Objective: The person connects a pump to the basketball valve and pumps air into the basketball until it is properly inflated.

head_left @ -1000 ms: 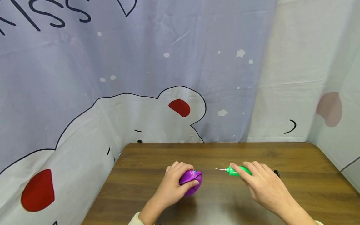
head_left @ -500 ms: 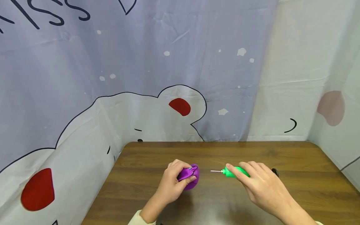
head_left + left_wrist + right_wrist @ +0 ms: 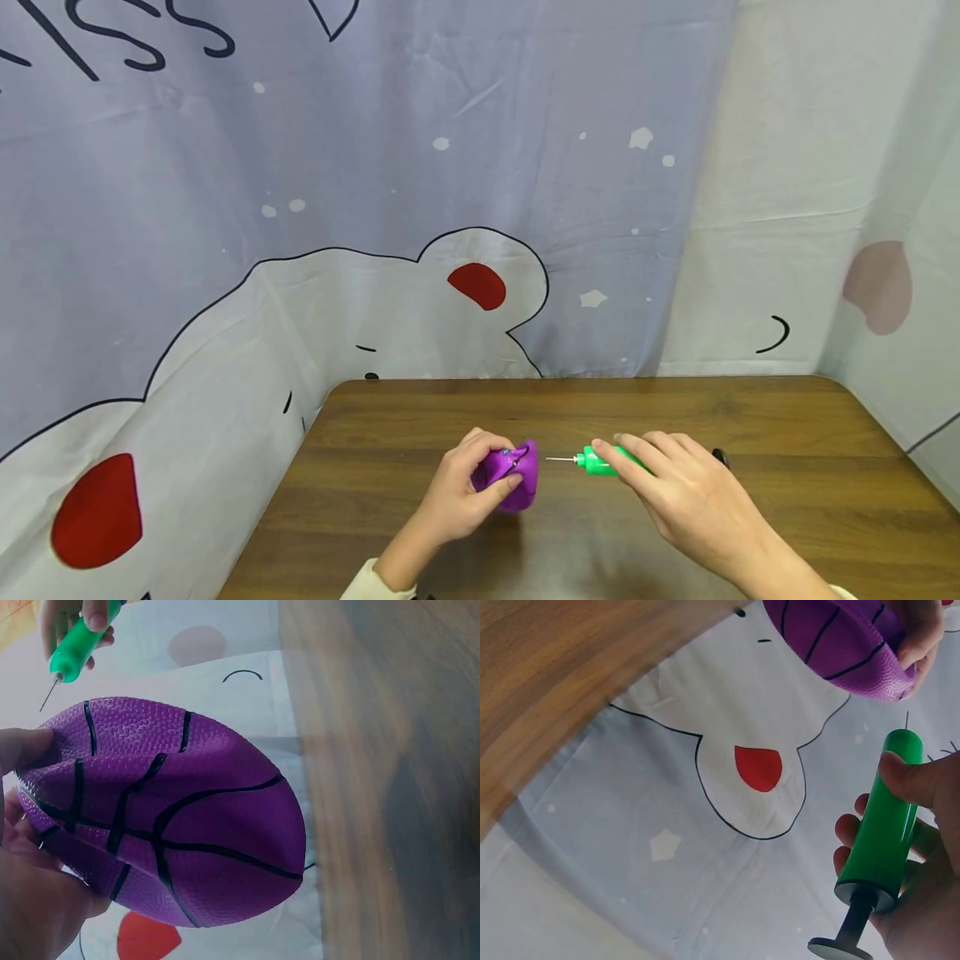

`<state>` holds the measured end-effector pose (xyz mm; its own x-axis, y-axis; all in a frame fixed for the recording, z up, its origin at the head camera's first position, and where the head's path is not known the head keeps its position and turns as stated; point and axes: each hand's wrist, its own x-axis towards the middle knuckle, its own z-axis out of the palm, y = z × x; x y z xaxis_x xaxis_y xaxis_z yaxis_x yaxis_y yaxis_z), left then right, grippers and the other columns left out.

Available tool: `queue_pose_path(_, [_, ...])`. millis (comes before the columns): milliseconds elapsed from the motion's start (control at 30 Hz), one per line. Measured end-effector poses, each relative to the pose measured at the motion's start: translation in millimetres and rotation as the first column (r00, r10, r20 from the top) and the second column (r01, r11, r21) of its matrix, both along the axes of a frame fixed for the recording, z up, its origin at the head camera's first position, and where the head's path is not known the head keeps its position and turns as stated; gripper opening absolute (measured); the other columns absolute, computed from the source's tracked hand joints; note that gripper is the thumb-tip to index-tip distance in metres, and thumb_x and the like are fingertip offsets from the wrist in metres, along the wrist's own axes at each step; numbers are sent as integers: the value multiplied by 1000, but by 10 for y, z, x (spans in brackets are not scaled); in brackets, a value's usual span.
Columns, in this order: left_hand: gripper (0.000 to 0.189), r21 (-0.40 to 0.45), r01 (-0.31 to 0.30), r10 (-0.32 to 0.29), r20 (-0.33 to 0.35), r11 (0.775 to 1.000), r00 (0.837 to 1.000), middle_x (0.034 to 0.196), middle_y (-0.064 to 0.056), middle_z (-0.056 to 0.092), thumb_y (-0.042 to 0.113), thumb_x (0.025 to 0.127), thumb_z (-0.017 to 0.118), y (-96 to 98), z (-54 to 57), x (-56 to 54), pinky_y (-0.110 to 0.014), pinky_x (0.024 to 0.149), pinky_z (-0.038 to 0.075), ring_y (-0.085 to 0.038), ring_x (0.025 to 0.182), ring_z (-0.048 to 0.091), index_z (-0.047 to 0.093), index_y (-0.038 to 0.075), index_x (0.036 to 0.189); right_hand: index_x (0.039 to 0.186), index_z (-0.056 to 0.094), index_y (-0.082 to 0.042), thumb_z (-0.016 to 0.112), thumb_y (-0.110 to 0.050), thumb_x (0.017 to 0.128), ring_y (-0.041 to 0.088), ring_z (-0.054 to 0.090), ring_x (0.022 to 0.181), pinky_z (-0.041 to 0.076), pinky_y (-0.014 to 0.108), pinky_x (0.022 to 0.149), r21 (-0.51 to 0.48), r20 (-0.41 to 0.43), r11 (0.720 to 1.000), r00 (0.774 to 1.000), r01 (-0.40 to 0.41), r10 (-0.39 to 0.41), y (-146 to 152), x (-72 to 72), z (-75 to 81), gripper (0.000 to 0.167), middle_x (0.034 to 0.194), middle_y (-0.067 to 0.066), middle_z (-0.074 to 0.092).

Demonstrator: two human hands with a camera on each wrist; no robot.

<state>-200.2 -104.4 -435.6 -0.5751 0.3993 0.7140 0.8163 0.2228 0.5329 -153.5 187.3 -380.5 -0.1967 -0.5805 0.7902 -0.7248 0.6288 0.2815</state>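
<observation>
Fabric with a pale bear print and grey-blue ground hangs along the left and far sides, a red patch showing at far left. A cream sleeve leads to the left hand, its thumb on the near side and its fingers on the far side, pinching a purple ball. The ball, black-lined and sunken into folds, is held above the wooden tabletop. Just right of it, apart from its surface, a thin needle points left from a green pump. The right hand grips the barrel, thumb and fingers curled round it. Farther right, the pump's black handle shows beyond the hand.
</observation>
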Motion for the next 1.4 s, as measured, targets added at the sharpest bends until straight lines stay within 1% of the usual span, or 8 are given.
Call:
queue_pose_path(100, [27,-20,-10,9,-25,1000,1000,95,-4,68,8,83,80,17,-7,6,-22,70,55,-15,89,59,66,10,106,123,71,-5,37,-11,108,22,66,81,54,36,66,14,2,1000,1000,0,0,-30,7,-9,37,104,4,71])
queue_pose_path(367, [25,-93,-48,37,-119,995,992,97,0,69,9,82,80,56,-29,24,-24,79,54,-15,93,60,66,11,103,120,73,-8,33,-2,104,24,66,85,55,39,69,50,-10,999,1000,3,-3,-84,16,-19,43,104,5,69])
queue_pose_path(533, [24,-120,-73,53,-156,990,986,95,2,67,10,83,79,71,-23,35,-28,82,50,-12,90,59,66,13,102,121,73,-10,33,1,98,26,65,85,55,41,69,72,19,997,1000,18,-19,-98,22,-31,47,103,4,69])
queue_pose_path(700, [23,-126,-92,70,-168,988,983,92,4,66,10,82,79,78,-27,41,-29,82,48,-11,87,58,66,14,101,121,72,-11,33,1,96,27,65,84,55,42,68,77,26,997,999,26,-28,-109,25,-33,48,102,3,69])
queue_pose_path(867, [22,-142,-116,93,-156,983,983,92,6,66,13,82,79,73,-42,37,-28,82,47,-9,87,57,66,15,100,120,73,-11,35,2,94,27,64,83,55,42,68,80,20,996,999,26,-28,-129,30,-18,48,101,2,68])
queue_pose_path(1067, [23,-155,-139,113,-163,978,980,91,7,65,16,81,80,67,-62,37,-27,82,46,-7,86,55,64,16,98,118,74,-10,36,2,95,27,64,82,55,41,67,88,4,996,1000,30,-31,-157,45,-1,46,100,2,67])
queue_pose_path(1267, [22,-165,-143,114,-174,976,978,91,7,66,16,82,79,86,-64,40,-29,84,46,-7,86,56,64,15,98,118,74,-10,37,0,95,28,63,82,55,42,67,100,5,995,1000,25,-26,-175,67,8,44,99,3,69])
queue_pose_path(1400, [22,-168,-140,103,-213,976,972,92,7,67,14,81,79,97,-72,37,-30,86,46,-7,86,56,65,15,99,114,74,-10,41,2,92,27,60,79,54,40,66,123,-29,991,999,44,-41,-214,93,34,42,98,4,68])
